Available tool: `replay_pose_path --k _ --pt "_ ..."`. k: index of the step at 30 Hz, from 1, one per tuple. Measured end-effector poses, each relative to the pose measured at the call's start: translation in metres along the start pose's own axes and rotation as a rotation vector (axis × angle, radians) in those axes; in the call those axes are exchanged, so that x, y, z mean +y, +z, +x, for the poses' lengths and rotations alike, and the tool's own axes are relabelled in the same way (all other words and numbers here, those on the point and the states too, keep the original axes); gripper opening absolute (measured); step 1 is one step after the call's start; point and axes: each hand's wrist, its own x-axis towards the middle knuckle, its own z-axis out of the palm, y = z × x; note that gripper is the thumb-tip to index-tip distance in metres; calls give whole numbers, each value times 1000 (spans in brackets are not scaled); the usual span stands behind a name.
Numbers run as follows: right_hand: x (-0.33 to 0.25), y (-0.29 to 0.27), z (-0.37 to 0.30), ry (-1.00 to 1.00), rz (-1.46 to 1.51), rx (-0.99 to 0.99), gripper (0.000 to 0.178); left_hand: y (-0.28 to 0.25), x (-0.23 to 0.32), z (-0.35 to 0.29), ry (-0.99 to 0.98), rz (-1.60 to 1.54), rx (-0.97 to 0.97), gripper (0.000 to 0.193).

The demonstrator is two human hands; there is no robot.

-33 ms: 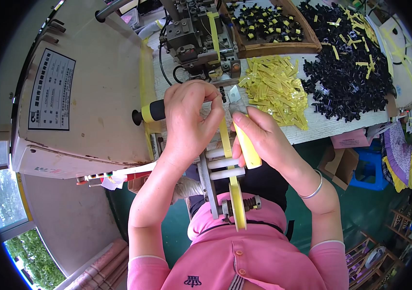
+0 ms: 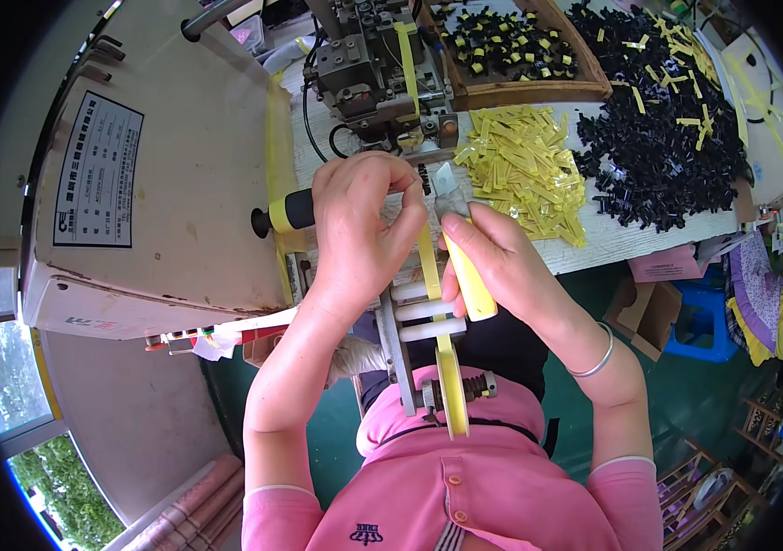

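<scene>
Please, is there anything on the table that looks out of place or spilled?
Yes, slightly: some yellow strips lie scattered on the black parts, to the right of the main yellow pile. They look strayed, being apart from the other strips.

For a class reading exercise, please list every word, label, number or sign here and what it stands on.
Wording is not copied here.
White label, machine's beige cabinet: dark print.
Cabinet's lower edge: coloured marks, blurred.
Pink shirt: dark emblem with lettering.
Pink sheet: print too small.

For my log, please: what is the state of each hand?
Left hand: curled; whether it holds anything is hidden.
Right hand: closed around yellow-handled tool.
</scene>
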Motion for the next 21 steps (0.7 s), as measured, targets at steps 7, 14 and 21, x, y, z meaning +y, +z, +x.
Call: replay_pose_path --k 7,14,21 --pt "5 8 3 20 -60 -1 32 -2 -2 -2 -17 -9 10 17" --pt "7 11 2 26 -56 7 32 -3 -2 -5 -53 1 -3 13" --pt "11 16 5 9 28 0 30 -4 -1 -3 -13 -31 -3 15"
